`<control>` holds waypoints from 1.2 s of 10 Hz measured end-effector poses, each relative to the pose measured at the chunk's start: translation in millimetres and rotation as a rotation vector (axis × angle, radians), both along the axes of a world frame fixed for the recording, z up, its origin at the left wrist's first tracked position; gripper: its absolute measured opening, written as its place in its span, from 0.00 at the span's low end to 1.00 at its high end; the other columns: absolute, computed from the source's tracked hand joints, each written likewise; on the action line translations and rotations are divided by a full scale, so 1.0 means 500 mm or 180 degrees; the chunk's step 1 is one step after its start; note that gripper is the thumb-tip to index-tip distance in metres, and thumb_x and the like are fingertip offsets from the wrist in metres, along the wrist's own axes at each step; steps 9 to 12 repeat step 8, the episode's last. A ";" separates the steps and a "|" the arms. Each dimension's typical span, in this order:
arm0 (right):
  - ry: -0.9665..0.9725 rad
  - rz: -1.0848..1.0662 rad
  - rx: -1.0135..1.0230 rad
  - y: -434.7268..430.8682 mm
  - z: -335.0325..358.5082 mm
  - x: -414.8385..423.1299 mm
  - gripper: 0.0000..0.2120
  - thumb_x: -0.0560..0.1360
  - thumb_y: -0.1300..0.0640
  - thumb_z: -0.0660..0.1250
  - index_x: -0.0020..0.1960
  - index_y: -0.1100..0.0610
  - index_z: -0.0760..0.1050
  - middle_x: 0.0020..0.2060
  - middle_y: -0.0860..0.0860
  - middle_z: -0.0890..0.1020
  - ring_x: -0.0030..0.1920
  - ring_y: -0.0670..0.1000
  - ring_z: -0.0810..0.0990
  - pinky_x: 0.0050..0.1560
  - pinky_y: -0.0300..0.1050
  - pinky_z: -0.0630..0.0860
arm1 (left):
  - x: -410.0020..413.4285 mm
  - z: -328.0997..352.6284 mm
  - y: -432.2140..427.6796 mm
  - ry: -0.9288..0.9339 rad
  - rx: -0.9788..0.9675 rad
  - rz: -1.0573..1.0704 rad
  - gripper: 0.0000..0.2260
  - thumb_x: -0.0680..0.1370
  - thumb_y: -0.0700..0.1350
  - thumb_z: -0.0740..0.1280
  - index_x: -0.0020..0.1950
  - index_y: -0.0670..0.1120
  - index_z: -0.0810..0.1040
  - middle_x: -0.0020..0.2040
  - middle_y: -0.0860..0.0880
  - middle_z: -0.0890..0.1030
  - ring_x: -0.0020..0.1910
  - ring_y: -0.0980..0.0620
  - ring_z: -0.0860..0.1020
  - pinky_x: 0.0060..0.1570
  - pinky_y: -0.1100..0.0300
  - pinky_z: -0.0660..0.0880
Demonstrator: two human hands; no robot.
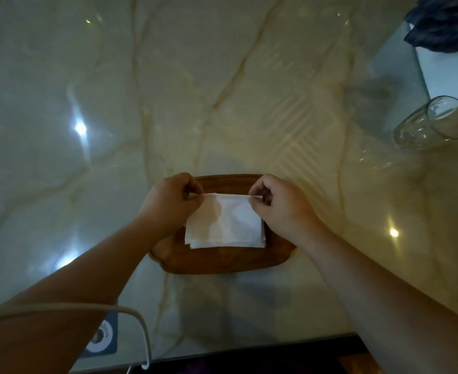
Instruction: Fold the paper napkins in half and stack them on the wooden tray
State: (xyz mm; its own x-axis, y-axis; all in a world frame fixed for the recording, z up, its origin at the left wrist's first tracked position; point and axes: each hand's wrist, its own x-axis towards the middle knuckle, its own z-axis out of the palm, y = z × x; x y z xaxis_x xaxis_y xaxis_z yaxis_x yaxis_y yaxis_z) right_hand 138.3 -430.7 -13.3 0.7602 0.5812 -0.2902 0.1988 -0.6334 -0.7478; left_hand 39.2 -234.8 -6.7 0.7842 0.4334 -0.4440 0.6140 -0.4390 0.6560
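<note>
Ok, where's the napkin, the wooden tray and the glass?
napkin (223,222), head view, middle of the top sheet.
wooden tray (222,261), head view, bare near rim.
glass (422,125), head view, its clear side wall.

The napkins (223,225) are plain white. The tray (222,261) is a warm reddish-brown wood. The tabletop (222,76) is glossy pale cream marble with tan veins. The drinking glass (427,122) is clear. The crumpled cloth (446,22) looks dark blue, perhaps patterned; it is too dim to tell.
</note>
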 end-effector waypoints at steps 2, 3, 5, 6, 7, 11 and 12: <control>-0.0219 0.0325 -0.0204 0.000 -0.002 0.012 0.02 0.73 0.58 0.68 0.46 0.54 0.76 0.40 0.48 0.80 0.33 0.42 0.72 0.33 0.35 0.65 | 0.003 -0.008 -0.005 0.0127 0.0455 -0.0431 0.07 0.74 0.46 0.68 0.42 0.57 0.73 0.40 0.58 0.77 0.41 0.55 0.77 0.44 0.51 0.80; -0.0231 0.0342 -0.0251 -0.001 -0.003 0.017 0.02 0.74 0.58 0.68 0.46 0.53 0.76 0.40 0.47 0.79 0.33 0.41 0.72 0.33 0.34 0.65 | 0.006 -0.008 -0.005 0.0129 0.0543 -0.0527 0.06 0.74 0.46 0.68 0.43 0.56 0.73 0.39 0.58 0.75 0.40 0.54 0.78 0.42 0.53 0.79; -0.0443 0.0520 -0.0433 0.000 -0.008 0.019 0.03 0.73 0.58 0.68 0.47 0.53 0.75 0.45 0.49 0.78 0.37 0.44 0.72 0.37 0.39 0.69 | 0.006 -0.007 -0.005 0.0182 0.0699 -0.0767 0.04 0.75 0.46 0.67 0.44 0.55 0.74 0.39 0.58 0.75 0.39 0.53 0.76 0.41 0.52 0.79; -0.0735 0.0753 -0.0727 0.001 -0.008 0.018 0.05 0.74 0.56 0.67 0.49 0.53 0.74 0.49 0.48 0.73 0.42 0.49 0.75 0.40 0.45 0.72 | 0.004 0.000 -0.009 0.0162 0.1269 -0.1277 0.03 0.76 0.48 0.65 0.49 0.53 0.74 0.48 0.53 0.76 0.43 0.50 0.76 0.40 0.54 0.77; -0.1010 0.0949 -0.0908 0.003 0.001 0.018 0.10 0.74 0.53 0.67 0.54 0.53 0.72 0.52 0.49 0.71 0.40 0.51 0.76 0.36 0.45 0.70 | 0.007 0.016 -0.014 0.0209 0.1753 -0.1712 0.09 0.77 0.50 0.63 0.56 0.51 0.73 0.52 0.51 0.75 0.49 0.50 0.75 0.40 0.58 0.72; -0.1120 0.1195 -0.0876 0.003 0.017 0.028 0.16 0.73 0.49 0.67 0.58 0.53 0.72 0.55 0.51 0.72 0.47 0.53 0.77 0.41 0.49 0.75 | 0.009 0.030 -0.010 0.0176 0.2044 -0.1954 0.13 0.77 0.52 0.62 0.59 0.50 0.71 0.55 0.49 0.76 0.54 0.49 0.74 0.47 0.55 0.72; -0.1120 0.1195 -0.0876 0.003 0.017 0.028 0.16 0.73 0.49 0.67 0.58 0.53 0.72 0.55 0.51 0.72 0.47 0.53 0.77 0.41 0.49 0.75 | 0.009 0.030 -0.010 0.0176 0.2044 -0.1954 0.13 0.77 0.52 0.62 0.59 0.50 0.71 0.55 0.49 0.76 0.54 0.49 0.74 0.47 0.55 0.72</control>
